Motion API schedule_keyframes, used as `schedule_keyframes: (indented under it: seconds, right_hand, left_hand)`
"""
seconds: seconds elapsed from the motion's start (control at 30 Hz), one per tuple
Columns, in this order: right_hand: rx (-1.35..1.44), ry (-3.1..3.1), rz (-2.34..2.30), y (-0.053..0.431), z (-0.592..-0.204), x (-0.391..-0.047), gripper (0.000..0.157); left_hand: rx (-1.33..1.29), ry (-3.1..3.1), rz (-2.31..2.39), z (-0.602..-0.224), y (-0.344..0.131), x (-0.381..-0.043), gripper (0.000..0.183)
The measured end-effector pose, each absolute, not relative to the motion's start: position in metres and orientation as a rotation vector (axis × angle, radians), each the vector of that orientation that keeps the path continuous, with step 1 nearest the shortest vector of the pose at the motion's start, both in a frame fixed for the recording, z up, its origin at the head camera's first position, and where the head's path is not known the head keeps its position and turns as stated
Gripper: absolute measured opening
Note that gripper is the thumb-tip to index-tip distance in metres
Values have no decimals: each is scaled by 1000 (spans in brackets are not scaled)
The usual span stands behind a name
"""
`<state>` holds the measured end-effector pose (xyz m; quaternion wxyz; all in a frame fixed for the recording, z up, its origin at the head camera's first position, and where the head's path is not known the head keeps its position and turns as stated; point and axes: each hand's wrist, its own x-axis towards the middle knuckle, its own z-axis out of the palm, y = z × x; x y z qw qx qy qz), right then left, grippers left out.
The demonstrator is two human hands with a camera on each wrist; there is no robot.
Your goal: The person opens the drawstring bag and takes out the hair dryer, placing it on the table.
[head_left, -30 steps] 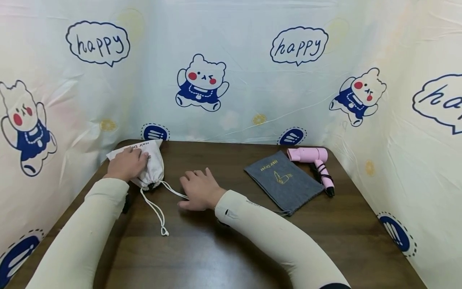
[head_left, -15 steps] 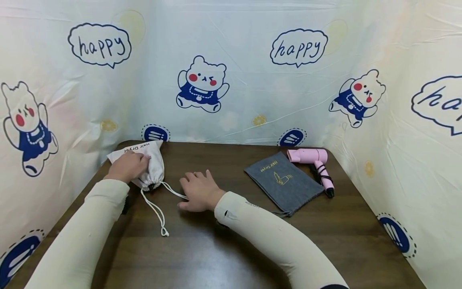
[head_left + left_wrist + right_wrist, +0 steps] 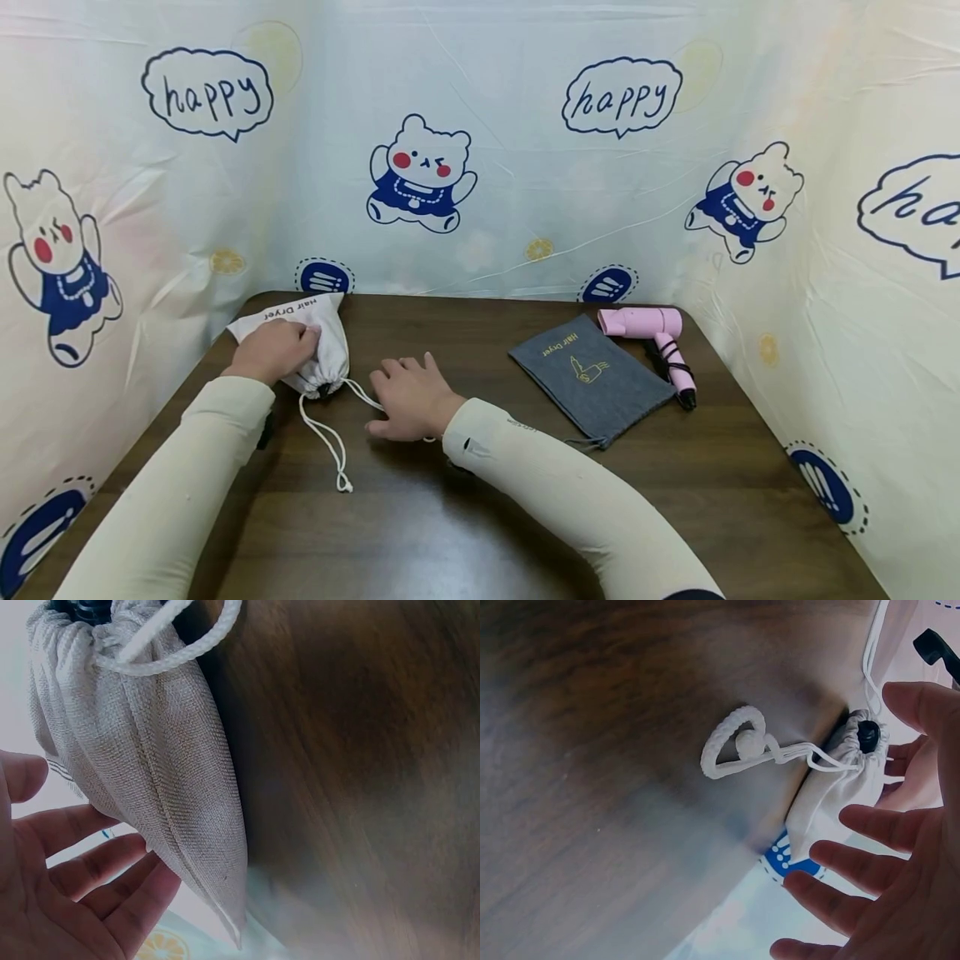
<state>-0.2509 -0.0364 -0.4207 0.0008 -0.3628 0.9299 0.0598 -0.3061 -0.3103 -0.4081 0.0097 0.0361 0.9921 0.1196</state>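
Note:
A white drawstring bag [image 3: 330,358] lettered "Hair Dryer" lies at the table's back left, its gathered mouth facing me. Something black [image 3: 868,736] shows inside that mouth in the right wrist view. My left hand [image 3: 273,350] rests on the bag; its fingertips touch the cloth in the left wrist view, with the thumb [image 3: 22,776] apart. My right hand [image 3: 415,398] hovers to the right of the bag, fingers spread and holding nothing. One white cord loop [image 3: 716,750] lies on the wood below it; another cord [image 3: 342,462] trails toward me.
To the right, a flat grey pouch [image 3: 592,383] with gold "Hair Dryer" lettering lies on the brown table [image 3: 465,550]. Beside it is a pink hair dryer [image 3: 641,322], a black cord wound on its handle. A printed curtain [image 3: 517,192] stands behind the table and along both sides.
The white bag has shifted slightly to the right together with my left hand. The right hand has barely moved; the pouch and hair dryer stay put.

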Motion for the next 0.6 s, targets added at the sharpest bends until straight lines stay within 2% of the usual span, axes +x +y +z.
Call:
schedule_keyframes:
  seconds: [0.6]
  right_hand:
    - [-1112, 2934, 178, -42, -422, -250, 72]
  left_hand:
    - [139, 3104, 348, -408, -292, -298, 67]
